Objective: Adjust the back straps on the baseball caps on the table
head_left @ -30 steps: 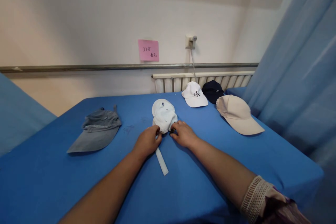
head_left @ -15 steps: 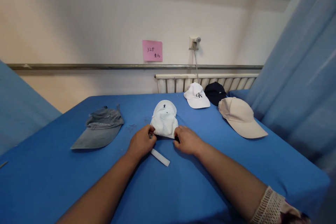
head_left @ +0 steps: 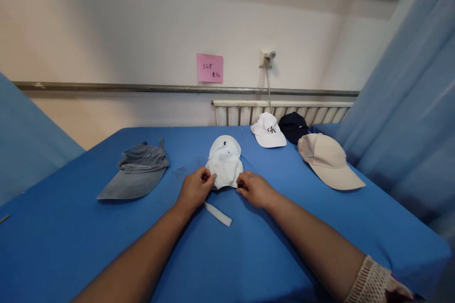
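Observation:
A white baseball cap (head_left: 224, 163) with a small dark logo lies in the middle of the blue-covered table, its rounded end away from me. My left hand (head_left: 196, 187) pinches the cap's near left edge between thumb and fingers. On the opposite side, my right hand (head_left: 256, 190) is closed on the near right corner; its fingertips are partly hidden. A loose white strap (head_left: 218, 214) trails from under my left hand onto the blue cover (head_left: 213, 265).
A grey cap (head_left: 137, 177) lies to the left. Toward the back right are a white cap with black letters (head_left: 267, 132), a navy cap (head_left: 292, 127) and a beige cap (head_left: 329, 158). Behind the table are a radiator (head_left: 234, 116) and a wall; blue curtains (head_left: 401, 118) flank it.
My left thumb and fingers have shifted slightly up along the cap's left edge. The cap's near edge now looks more curved. The whole view has moved a little.

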Demonstrator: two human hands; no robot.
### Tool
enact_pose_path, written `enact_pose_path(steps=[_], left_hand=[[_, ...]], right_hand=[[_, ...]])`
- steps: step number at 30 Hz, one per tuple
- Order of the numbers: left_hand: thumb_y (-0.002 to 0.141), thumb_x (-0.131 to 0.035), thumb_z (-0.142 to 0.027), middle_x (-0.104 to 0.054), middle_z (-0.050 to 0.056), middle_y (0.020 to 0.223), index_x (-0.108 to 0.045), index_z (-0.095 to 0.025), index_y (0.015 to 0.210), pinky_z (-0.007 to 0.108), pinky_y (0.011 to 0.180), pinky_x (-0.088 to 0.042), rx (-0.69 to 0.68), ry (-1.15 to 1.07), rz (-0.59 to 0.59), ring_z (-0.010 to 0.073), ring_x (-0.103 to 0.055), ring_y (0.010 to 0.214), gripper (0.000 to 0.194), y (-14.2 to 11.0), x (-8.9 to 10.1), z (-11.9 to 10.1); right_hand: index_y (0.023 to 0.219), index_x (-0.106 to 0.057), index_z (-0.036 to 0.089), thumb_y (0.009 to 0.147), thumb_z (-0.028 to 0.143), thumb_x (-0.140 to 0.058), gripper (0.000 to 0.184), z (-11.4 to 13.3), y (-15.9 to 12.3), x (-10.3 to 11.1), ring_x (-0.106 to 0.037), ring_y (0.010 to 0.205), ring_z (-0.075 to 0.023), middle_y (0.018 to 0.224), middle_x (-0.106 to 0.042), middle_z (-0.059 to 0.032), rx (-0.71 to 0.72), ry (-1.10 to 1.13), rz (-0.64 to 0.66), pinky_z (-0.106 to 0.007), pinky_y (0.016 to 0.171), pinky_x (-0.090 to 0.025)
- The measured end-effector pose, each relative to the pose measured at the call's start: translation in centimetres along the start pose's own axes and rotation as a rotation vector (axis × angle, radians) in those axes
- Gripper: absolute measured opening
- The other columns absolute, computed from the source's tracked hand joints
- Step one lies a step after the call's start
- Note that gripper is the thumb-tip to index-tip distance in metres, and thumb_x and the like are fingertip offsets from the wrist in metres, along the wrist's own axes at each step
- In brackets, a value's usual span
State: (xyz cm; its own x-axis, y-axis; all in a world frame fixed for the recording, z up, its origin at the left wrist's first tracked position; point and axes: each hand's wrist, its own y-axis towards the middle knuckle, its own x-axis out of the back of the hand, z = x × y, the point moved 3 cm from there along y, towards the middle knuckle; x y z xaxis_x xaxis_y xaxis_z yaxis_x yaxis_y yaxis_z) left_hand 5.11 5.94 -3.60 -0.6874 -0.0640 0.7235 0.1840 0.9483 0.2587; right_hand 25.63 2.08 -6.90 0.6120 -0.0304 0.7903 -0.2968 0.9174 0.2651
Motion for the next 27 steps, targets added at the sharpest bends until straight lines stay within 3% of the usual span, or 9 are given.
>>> enact_pose_path(steps=[8, 16, 19, 22, 24, 27], left_hand=[[0.079, -0.057, -0.043, -0.064, -0.001, 0.068, -0.060, -0.018, 0.077, 0.026, 0.058, -0.043, 0.041, -0.123, -0.058, 0.0162, -0.059, 0.061, 0.025, -0.3, 0.9, -0.1], [0.081, -0.055, -0.037, -0.065, 0.000, 0.073, -0.062, -0.019, 0.091, 0.026, 0.059, -0.044, -0.062, -0.087, -0.172, 0.0155, -0.059, 0.062, 0.022, -0.7, 2.6, -1.1], [0.083, -0.054, -0.035, -0.065, 0.001, 0.073, -0.062, -0.019, 0.085, 0.027, 0.065, -0.045, -0.172, -0.081, -0.074, 0.0160, -0.060, 0.067, 0.018, -1.4, 2.7, -2.0], [0.085, -0.052, -0.032, -0.065, 0.000, 0.071, -0.063, -0.019, 0.081, 0.027, 0.066, -0.044, -0.270, -0.060, 0.142, 0.0156, -0.058, 0.066, 0.017, -2.2, 2.2, -3.0], [0.086, -0.050, -0.031, -0.065, 0.001, 0.073, -0.064, -0.020, 0.081, 0.027, 0.065, -0.043, -0.313, -0.029, 0.270, 0.0161, -0.058, 0.067, 0.018, -2.6, 1.7, -3.6], [0.086, -0.050, -0.029, -0.068, 0.003, 0.083, -0.066, -0.020, 0.088, 0.028, 0.069, -0.043, -0.338, 0.020, 0.347, 0.0184, -0.059, 0.075, 0.019, -2.8, 1.0, -3.7]], right_hand=[[0.088, -0.059, 0.020, 0.080, 0.010, -0.060, 0.013, -0.1, -0.1, -0.3, -0.052, 0.063, -0.0113, 0.073, -0.059, 0.0031, -0.043, 0.154, 0.033, -0.022, 0.060, -0.037], [0.094, -0.062, 0.019, 0.084, 0.008, -0.056, 0.016, -1.4, 0.1, 0.6, -0.059, 0.080, -0.0145, 0.091, -0.063, -0.0030, -0.059, 0.096, -0.062, -0.025, 0.073, -0.044], [0.098, -0.063, 0.020, 0.083, 0.009, -0.059, 0.018, -0.7, -0.2, 0.8, -0.060, 0.082, -0.0144, 0.096, -0.064, -0.0029, 0.052, 0.108, -0.020, -0.025, 0.075, -0.045], [0.102, -0.064, 0.021, 0.080, 0.013, -0.066, 0.024, 0.5, -0.6, 0.7, -0.058, 0.098, -0.0181, 0.105, -0.064, -0.0039, 0.188, 0.060, 0.064, -0.029, 0.087, -0.044], [0.104, -0.064, 0.021, 0.080, 0.013, -0.066, 0.025, 0.7, -0.6, 0.6, -0.057, 0.102, -0.0197, 0.108, -0.063, -0.0051, 0.174, 0.005, 0.078, -0.031, 0.090, -0.043], [0.099, -0.063, 0.020, 0.081, 0.010, -0.061, 0.021, 0.7, -0.3, 0.5, -0.057, 0.096, -0.0186, 0.102, -0.062, -0.0056, 0.124, -0.042, 0.083, -0.030, 0.086, -0.043]])
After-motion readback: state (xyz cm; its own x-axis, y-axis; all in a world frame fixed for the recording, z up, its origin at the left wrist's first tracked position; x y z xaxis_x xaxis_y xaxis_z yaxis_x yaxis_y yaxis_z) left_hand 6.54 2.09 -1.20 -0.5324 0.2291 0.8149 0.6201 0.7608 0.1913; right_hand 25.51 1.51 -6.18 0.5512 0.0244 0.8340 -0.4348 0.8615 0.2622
